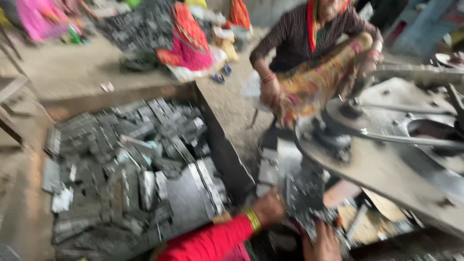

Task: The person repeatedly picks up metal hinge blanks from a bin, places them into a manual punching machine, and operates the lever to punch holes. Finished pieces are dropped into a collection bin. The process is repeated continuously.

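My hands worked a bundle of grey metal strips under a belt-driven machine, head view.

My left hand (268, 209), red-sleeved with a gold bangle, pressed closed on the metal strips (302, 195) at 6 o'clock; my right hand (321, 244) lay beneath them, its hold too blurred to tell. A pile of grey scrap (130, 169) filled the pit at 9 o'clock, and a seated co-worker (309, 53) sat at 12. I judged the spinning wheel (377, 164) close enough to catch fingers or a sleeve.
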Available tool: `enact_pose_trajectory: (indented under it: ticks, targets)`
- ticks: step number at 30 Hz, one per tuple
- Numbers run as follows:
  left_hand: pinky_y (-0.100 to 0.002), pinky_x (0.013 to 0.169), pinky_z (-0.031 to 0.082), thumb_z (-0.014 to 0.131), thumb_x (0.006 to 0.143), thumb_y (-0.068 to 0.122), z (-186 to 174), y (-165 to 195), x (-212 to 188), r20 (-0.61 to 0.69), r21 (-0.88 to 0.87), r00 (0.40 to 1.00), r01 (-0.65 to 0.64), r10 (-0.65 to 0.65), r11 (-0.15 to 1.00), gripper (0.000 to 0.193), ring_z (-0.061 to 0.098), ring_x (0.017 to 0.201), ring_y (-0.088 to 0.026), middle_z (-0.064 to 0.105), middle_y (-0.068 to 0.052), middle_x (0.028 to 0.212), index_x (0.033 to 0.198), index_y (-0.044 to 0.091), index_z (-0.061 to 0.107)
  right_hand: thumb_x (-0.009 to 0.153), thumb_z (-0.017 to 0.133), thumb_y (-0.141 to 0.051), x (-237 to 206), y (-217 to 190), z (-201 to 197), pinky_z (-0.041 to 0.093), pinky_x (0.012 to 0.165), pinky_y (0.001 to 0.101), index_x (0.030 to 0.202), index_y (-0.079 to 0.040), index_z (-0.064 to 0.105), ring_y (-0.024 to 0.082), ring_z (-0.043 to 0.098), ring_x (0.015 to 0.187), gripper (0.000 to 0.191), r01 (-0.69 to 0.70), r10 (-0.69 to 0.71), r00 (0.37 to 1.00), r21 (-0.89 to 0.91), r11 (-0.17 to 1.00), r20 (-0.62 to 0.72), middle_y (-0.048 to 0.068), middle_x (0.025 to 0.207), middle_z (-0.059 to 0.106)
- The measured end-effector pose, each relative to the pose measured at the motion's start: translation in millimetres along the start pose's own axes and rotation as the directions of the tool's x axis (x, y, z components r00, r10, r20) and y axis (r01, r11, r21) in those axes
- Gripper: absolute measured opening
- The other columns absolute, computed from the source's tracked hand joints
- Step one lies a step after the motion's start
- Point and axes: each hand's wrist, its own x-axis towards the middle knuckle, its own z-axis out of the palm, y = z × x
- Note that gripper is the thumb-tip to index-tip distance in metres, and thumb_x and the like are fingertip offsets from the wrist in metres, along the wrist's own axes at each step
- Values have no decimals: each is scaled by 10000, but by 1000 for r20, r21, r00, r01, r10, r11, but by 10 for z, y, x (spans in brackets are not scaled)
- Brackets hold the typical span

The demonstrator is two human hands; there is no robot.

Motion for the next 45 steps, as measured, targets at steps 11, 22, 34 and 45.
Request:
enact_pose_trajectory:
  ticks: [11,22,34,45]
  targets:
    - [-505,1216,283,577,926,196,-130,81,-51,-9,118,998,-66,68,991,219,644,1198,-322,724,-167,1087,1005,41,710,880,711,-283,-38,-882,-872,495,949,457,1300,-22,556,372,611,1110,519,-181,200,960,-113,977,196,170,1220,620]
    - [-515,1148,242,816,798,339,-1368,499,-258,236,-570,930,367,-281,736,371,645,1108,-265,737,-108,1070,1060,90,730,918,690,-119,-230,-344,-527,568,831,357,1296,-63,689,219,732,942,382,-304,239,950,412,859,203,98,1043,774]
    - [-411,998,517,516,1037,151,-421,755,-70,373,-428,865,481,-336,765,300,684,1151,-306,721,-156,1220,1287,113,677,966,642,-166,-315,-48,-413,475,976,379,1382,59,540,282,647,1133,483,-238,270,962,628,741,46,182,1245,684]
    - [-495,1209,216,407,987,143,108,576,160,338,64,843,423,-418,904,564,353,1476,-350,327,-247,1617,1511,-66,395,888,638,-527,-480,136,-107,488,971,510,1333,-114,588,427,617,1197,609,-492,432,732,-31,870,527,227,1225,683]
